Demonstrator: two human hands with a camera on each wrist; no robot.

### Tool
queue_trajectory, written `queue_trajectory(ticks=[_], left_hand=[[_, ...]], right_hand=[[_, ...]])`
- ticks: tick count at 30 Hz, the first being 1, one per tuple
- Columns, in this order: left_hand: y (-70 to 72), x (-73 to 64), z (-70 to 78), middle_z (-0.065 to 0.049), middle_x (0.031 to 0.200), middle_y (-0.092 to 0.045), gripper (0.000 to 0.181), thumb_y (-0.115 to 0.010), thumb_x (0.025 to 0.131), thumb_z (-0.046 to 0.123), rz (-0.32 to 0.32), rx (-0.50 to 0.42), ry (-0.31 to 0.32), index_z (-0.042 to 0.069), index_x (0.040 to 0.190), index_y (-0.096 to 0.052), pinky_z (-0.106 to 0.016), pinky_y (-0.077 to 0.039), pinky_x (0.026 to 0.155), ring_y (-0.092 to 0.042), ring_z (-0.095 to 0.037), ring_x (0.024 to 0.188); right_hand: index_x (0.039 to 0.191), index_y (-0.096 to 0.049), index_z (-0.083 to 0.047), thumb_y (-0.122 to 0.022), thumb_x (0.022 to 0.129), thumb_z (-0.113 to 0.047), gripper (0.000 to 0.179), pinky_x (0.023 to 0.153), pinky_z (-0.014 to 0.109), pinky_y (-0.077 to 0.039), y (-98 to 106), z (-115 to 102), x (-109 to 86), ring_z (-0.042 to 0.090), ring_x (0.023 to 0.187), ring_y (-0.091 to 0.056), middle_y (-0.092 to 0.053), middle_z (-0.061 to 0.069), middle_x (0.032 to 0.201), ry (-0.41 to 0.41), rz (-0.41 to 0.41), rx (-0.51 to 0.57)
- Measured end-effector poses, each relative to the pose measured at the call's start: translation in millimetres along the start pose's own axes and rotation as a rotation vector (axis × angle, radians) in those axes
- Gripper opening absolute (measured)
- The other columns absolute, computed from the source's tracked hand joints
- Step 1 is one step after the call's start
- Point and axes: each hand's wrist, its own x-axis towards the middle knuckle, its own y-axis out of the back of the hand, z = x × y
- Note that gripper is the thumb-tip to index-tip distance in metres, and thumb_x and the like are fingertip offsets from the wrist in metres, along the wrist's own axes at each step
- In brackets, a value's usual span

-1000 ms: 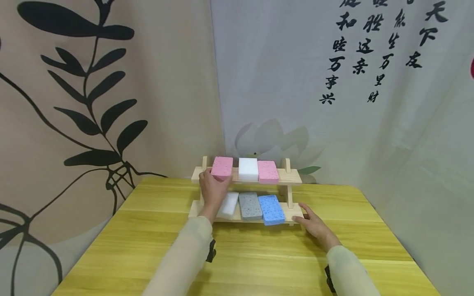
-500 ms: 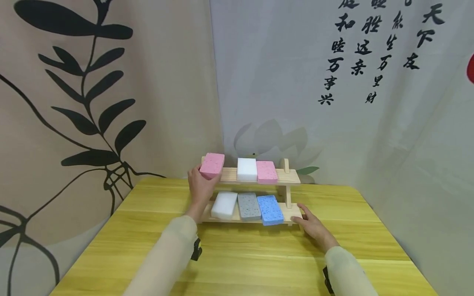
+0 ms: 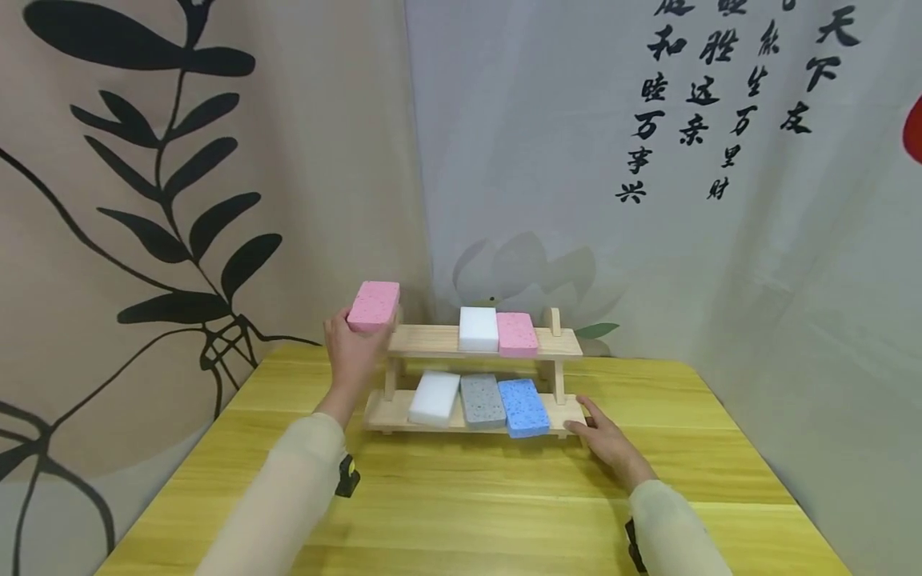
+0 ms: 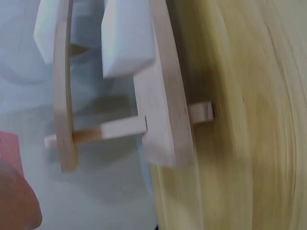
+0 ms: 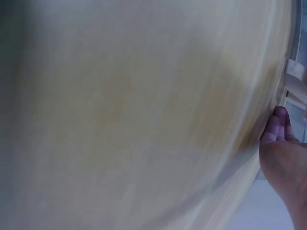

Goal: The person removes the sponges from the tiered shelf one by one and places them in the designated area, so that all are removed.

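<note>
My left hand (image 3: pixel 353 352) grips a pink speckled sponge (image 3: pixel 374 306), raised beyond the upper left end of a two-tier wooden rack (image 3: pixel 425 340). In the left wrist view that pink sponge (image 4: pixel 10 151) shows only at the left edge, beside part of the hand. My right hand (image 3: pixel 608 440) holds the right end of the lower board, thumb at the front corner and fingers toward the back. On the upper board sit a white sponge (image 3: pixel 479 330) and another pink sponge (image 3: pixel 516 334). Below them lie a white sponge (image 3: pixel 434 398), a grey sponge (image 3: pixel 483 402) and a blue sponge (image 3: pixel 524 408).
The rack stands toward the back of a yellow wood-grain table (image 3: pixel 461 504). Behind it hangs a cloth backdrop (image 3: pixel 346 160) with plant drawings and black writing. Upright pegs (image 3: pixel 554 322) rise at the ends of the upper board.
My left hand has lifted the pink sponge off the upper board and carried it left and up, past the rack's end. The right hand has stayed at the lower board.
</note>
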Motion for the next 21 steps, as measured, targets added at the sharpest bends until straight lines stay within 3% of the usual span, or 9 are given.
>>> queue_trajectory(ticks=[10,21], left_hand=[[32.4,17.4,-21.6,-0.018,0.136,-0.038,0.08,-0.079,0.082,0.033,0.075,0.009,0.07,0.002,0.144,-0.039,-0.043,-0.039,0.104,-0.041,-0.031,0.122],[57.3,20.9,-50.7,-0.019,0.138,-0.037,0.079,-0.078,0.083,0.029,0.104,0.019,0.123,0.001,0.145,-0.037,-0.045,-0.037,0.106,-0.038,-0.033,0.125]], right_hand=[[0.159,-0.016,-0.017,-0.061,0.096,-0.045,0.082,0.111,0.063,-0.025,-1.4,0.5,2.0,0.048,0.139,-0.029,-0.03,0.033,0.152,0.017,0.01,-0.008],[0.158,-0.017,-0.017,-0.061,0.096,-0.045,0.081,0.109,0.063,-0.028,-2.0,1.4,0.8,0.046,0.134,-0.037,-0.034,0.033,0.149,0.015,0.01,0.001]])
